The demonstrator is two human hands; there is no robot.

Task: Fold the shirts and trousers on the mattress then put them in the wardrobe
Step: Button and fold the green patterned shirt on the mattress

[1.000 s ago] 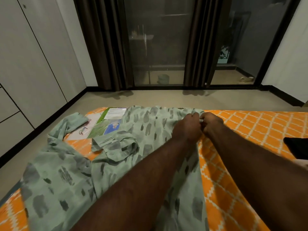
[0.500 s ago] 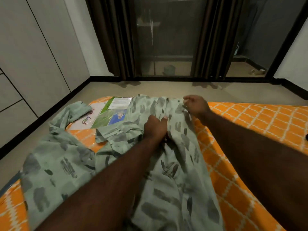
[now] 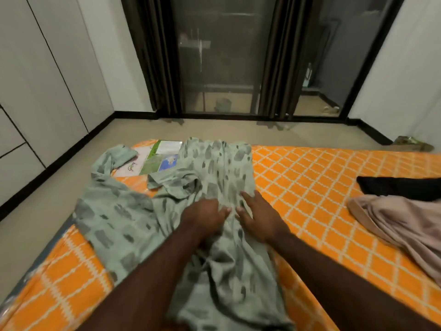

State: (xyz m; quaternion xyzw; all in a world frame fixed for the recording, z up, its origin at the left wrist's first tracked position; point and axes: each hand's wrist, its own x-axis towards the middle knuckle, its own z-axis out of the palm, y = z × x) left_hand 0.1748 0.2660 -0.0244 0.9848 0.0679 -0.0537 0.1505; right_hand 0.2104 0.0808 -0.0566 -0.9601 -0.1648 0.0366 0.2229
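shirt: pale green with grey brush-mark print (image 3: 214,168), lying open and rumpled across the left part of the mattress, collar area bunched near the middle, bottom part trailing toward the camera between the two forearms
shirt sleeve: one sleeve (image 3: 112,158) flung out to the far left corner of the mattress, its end touching the printed packet
left hand: (image 3: 205,218) on the shirt's middle, fingers (image 3: 225,210) curled down into the cloth, fabric bunched under it; cannot tell whether it actually pinches a fold
right hand: (image 3: 259,217) just beside the left one, fingers (image 3: 247,197) straight and spread, palm pressed flat on the shirt near its right edge, gripping nothing
hands relation: fingertips nearly touching, both on the same panel of cloth
mattress: orange cover with white lattice pattern (image 3: 310,187), low on the floor, shirt on its left part, other clothes at its right
printed packet: white and green flat pack (image 3: 155,158) at the far left corner of the mattress, partly under the shirt
black garment: (image 3: 401,187) at the right edge, well apart from the shirt
beige garment: (image 3: 405,225) crumpled, touching the black one on its near side
wardrobe: pale flat doors (image 3: 35,91) along the left wall, closed
glass door: dark panes with dark curtains (image 3: 226,68) on the far wall
floor: beige (image 3: 59,187) between wardrobe and mattress
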